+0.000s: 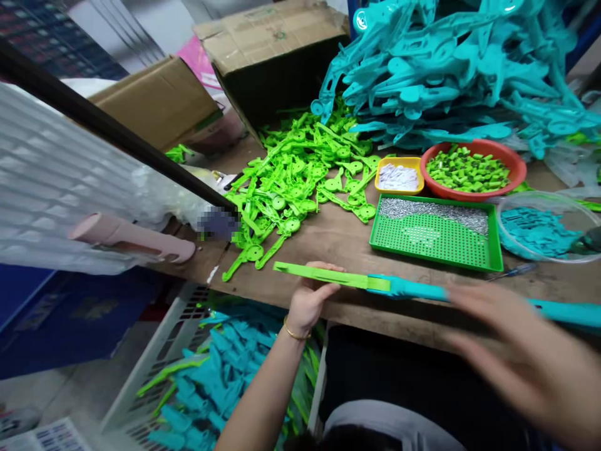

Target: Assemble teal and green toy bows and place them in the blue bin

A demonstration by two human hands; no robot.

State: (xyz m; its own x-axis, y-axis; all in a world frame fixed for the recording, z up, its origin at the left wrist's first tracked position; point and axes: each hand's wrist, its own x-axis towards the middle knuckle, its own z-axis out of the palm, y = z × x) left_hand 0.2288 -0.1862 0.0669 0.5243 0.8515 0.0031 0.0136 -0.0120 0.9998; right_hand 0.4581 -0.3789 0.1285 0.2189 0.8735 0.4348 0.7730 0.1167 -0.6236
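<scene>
My left hand (310, 297) is closed round the green end of a long plastic piece (328, 275), a green arm joined to a teal arm (413, 289), held level over the front edge of the wooden table (338, 241). My right hand (521, 357) is blurred by motion, fingers stretched out and apart, just below the teal end of the piece. It holds nothing that I can see.
A heap of green plastic arms (300, 175) lies mid-table, and a pile of teal arms (451, 75) at the back right. A green tray of small metal bits (432, 235), a yellow dish (399, 175), a red bowl (472, 169) and a clear bowl (539, 228) stand right. A white crate (197, 376) of assembled pieces sits below.
</scene>
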